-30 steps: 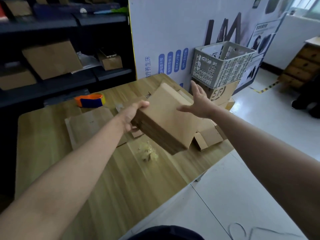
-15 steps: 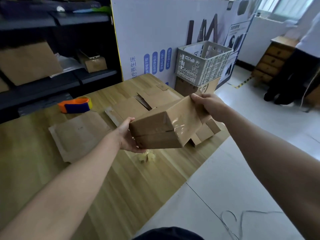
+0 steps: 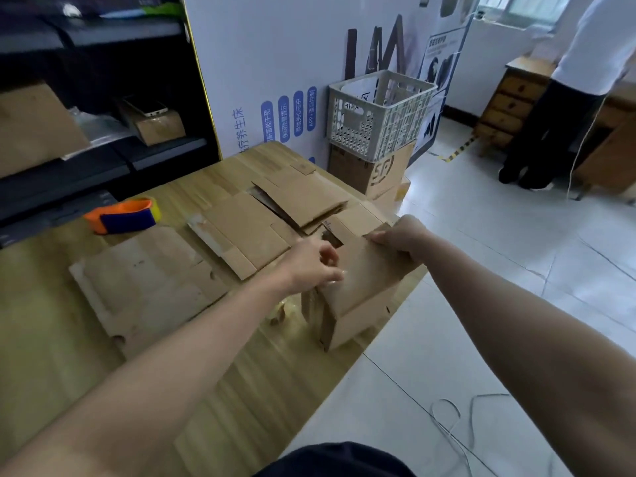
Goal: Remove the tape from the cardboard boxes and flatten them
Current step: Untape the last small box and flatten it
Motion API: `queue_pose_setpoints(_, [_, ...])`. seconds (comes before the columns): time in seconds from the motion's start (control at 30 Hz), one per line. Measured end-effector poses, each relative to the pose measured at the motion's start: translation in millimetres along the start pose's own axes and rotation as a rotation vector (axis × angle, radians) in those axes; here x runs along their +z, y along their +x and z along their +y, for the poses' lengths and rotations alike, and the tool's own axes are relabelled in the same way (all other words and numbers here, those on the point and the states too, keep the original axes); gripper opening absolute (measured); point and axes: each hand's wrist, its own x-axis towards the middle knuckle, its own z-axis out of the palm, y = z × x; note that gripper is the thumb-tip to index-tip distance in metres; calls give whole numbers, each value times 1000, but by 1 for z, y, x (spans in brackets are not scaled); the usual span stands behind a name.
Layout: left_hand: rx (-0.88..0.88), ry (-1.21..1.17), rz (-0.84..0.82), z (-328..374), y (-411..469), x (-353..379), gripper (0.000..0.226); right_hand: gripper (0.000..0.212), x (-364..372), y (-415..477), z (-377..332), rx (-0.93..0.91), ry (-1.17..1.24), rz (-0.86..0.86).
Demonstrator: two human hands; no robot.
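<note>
An orange and blue dispenser lies on the wooden table. A grey crate stands before a white board; a chest stands beside a person

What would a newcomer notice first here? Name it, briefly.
Two bare hands work a small cardboard box at the right edge of the table: the right hand grips its top, and the left hand curls its fingers at its taped face. Flattened cardboard lies behind, with an orange-and-blue tape dispenser further left.
</note>
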Motion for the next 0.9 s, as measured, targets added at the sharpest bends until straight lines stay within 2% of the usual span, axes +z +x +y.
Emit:
queue_pose_setpoints(0.07, [-23, 211, 15, -5, -2, 14, 42, 44, 8, 2, 6, -133, -145, 15])
queue_pose_setpoints(0.13, [-33, 236, 50, -6, -4, 19, 49, 70, 13, 4, 13, -348, -360, 11])
queue_pose_setpoints(0.2, [-34, 246, 78, -2, -5, 19, 45, 94, 15, 4, 19, -566, -569, -87])
queue_pose_setpoints(0.3, [-46, 224, 136, 5, -7, 22, 35, 104, 20, 7, 25, -716, -795, -215])
queue_pose_setpoints(0.47, [-105, 282, 215, 13, -8, 30, 15, 108, 23, 9, 22, -699, -805, -293])
queue_pose_setpoints(0.67, [-198, 303, 266, 20, -5, 35, 22, 108, 25, 6, 17, -649, -802, -316])
queue_pose_setpoints(0.9, [-217, 272, 256, 19, -8, 40, 15, 107, 28, 3, 12, -637, -822, -305])
